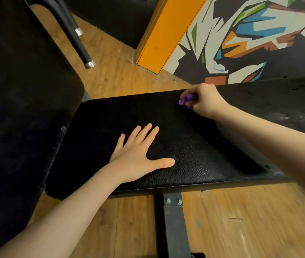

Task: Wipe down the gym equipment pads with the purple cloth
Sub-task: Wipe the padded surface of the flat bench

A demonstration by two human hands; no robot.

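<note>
A black leather seat pad (pixel 110 116) fills the middle of the view. My left hand (pixel 138 155) lies flat on its near part, fingers spread. At the pad's far right corner my right hand (pixel 205 101) grips a bunched purple cloth (pixel 187 98) and holds it against the surface. Most of the cloth is hidden inside my fist. A second, scuffed black pad (pixel 282 101) rises to the right, behind my right forearm.
A large black padded piece (pixel 17 108) stands at the left. Black metal legs with silver tips (pixel 89 64) stand on the wooden floor (pixel 110 71) behind. An orange post (pixel 159 34) and a painted wall (pixel 250 43) are at the back. A bolted metal frame (pixel 172 211) runs under the pad.
</note>
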